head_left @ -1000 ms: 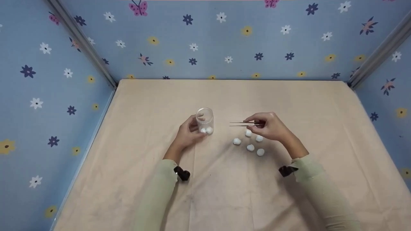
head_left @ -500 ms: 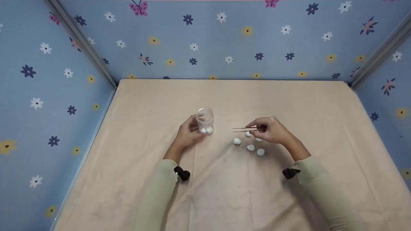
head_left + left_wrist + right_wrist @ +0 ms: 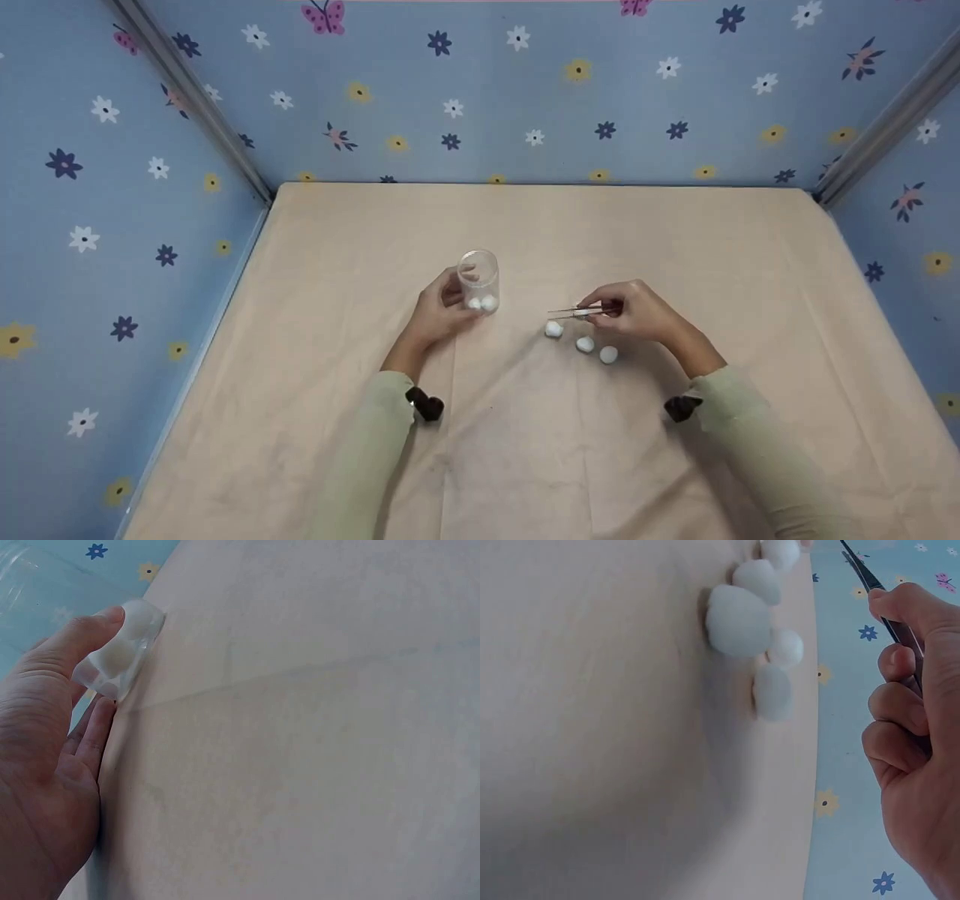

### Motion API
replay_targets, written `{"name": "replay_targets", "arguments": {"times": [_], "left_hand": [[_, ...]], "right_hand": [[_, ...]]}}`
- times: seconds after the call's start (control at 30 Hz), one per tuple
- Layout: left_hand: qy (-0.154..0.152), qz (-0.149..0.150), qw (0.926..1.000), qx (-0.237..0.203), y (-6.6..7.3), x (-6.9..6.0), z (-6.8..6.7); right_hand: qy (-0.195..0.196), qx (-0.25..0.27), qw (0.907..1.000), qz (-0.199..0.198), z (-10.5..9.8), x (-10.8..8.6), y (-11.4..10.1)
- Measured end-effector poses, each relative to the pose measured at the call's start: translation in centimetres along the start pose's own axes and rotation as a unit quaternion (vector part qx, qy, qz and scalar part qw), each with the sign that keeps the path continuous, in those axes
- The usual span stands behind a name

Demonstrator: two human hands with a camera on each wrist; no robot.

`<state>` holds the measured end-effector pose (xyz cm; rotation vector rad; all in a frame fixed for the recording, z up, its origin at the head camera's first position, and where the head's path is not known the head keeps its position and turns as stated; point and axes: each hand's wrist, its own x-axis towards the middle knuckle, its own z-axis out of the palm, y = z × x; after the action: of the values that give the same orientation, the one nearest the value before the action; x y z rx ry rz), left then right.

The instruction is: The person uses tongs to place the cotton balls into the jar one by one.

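On the left, grips the jar (image 3: 491, 289), mouth up, with the left hand (image 3: 435, 311), curling thumb and fingers round it; shows two balls (image 3: 489, 304) low inside. Across a stretch of cloth (image 3: 517, 270), pinches the tweezers (image 3: 902, 631) in the right hand (image 3: 630, 309), long axis nearly sideways, aimed left towards the jar, with tips apart. Just on the near side of those tips, shows the leftmost loose ball (image 3: 553, 329), on the cloth. Seems to hinge on that small offset, tips to ball, with the right hand much the nearer. Cannot tell of the ball (image 3: 581, 309) seen past the blades, whether under or between them. Then, right and nearer, shows two more balls (image 3: 585, 344); in the right wrist view, counts five loose in all.
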<state>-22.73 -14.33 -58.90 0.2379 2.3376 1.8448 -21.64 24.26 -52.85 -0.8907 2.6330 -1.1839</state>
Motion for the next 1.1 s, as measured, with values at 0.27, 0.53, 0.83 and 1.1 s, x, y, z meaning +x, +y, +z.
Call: {"name": "replay_targets", "arguments": {"times": [0.27,0.53,0.83,1.1], "left_hand": [[0.000,0.002,1.0000,0.001,0.00,0.03,0.02],[0.001,-0.011,0.9999,0.009,0.05,0.07,0.09],[0.006,-0.014,0.9999,0.002,0.02,0.01,0.08],[0.003,-0.011,0.9999,0.006,0.16,0.00,0.07]], "right_hand": [[-0.030,-0.005,0.9988,0.040,0.25,0.02,0.31],[-0.055,-0.008,0.9956,0.076,0.43,-0.04,0.62],[-0.082,-0.015,0.9935,0.078,0.62,0.02,0.82],[-0.080,-0.020,0.9938,0.074,0.86,0.03,0.97]]}}
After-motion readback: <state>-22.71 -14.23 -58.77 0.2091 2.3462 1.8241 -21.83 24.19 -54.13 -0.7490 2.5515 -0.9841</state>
